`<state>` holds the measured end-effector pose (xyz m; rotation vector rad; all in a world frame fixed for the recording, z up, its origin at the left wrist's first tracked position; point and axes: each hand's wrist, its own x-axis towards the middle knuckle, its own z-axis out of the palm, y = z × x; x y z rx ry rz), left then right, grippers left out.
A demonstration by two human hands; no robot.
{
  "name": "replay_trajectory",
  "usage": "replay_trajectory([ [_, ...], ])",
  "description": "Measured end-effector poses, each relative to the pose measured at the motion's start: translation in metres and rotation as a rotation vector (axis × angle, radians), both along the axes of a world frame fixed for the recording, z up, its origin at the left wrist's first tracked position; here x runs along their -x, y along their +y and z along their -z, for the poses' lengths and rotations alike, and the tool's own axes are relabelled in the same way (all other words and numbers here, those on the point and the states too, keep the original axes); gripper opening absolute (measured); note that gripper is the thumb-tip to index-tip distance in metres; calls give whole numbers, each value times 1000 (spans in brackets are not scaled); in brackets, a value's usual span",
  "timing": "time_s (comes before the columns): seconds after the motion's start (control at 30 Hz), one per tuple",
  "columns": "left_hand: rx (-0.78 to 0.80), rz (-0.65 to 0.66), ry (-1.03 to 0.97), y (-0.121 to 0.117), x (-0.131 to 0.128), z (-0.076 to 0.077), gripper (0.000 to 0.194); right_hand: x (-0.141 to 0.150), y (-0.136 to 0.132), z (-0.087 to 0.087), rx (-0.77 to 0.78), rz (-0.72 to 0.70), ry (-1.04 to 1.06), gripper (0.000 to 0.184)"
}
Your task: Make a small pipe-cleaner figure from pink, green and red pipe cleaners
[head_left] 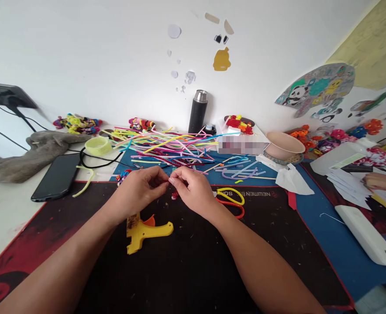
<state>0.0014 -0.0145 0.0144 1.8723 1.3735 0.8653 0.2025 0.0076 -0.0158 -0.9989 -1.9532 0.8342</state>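
Observation:
My left hand and my right hand meet above the dark desk mat, fingertips pinched close together. Whatever they pinch is too small or too hidden to name. A small red glittery piece shows just under the right fingers. Below my left hand lies a yellow glue gun with an orange trigger, partly covered by the hand. Scissors with yellow and red-orange handles rest beside my right wrist, their blades hidden. Behind the hands spreads a heap of coloured pipe cleaners.
A black thermos stands by the wall. To the left lie a phone, a yellow-green roll and cables. On the right are a pinkish bowl, crumpled tissue, a white device and another person's hand.

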Motion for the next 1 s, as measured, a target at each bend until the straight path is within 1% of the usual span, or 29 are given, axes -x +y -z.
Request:
replay_trajectory([
  [0.03,7,19,-15,0,1,1,20,0,0,-1,32,0,31,14],
  [0.1,41,43,-78,0,4,3,21,-1,1,-3,152,-13,110,15],
  [0.23,97,71,-267,-1,6,5,27,-4,3,-10,475,-126,312,21],
  [0.37,111,54,-399,-4,-1,2,31,-5,4,-11,776,-241,550,32],
  [0.47,115,30,-453,-5,-6,-1,35,-2,4,-9,910,-275,668,37],
  [0.6,73,2,-478,-5,-11,1,32,2,3,-7,976,-259,731,36],
  [0.7,5,5,-433,-6,-13,4,24,2,3,-6,1006,-241,764,34],
  [0.87,-150,-68,-162,-10,-16,4,19,3,3,-11,1013,-208,786,35],
  [1.0,-324,-43,53,-11,-17,3,18,4,3,-12,987,-158,796,36],
])
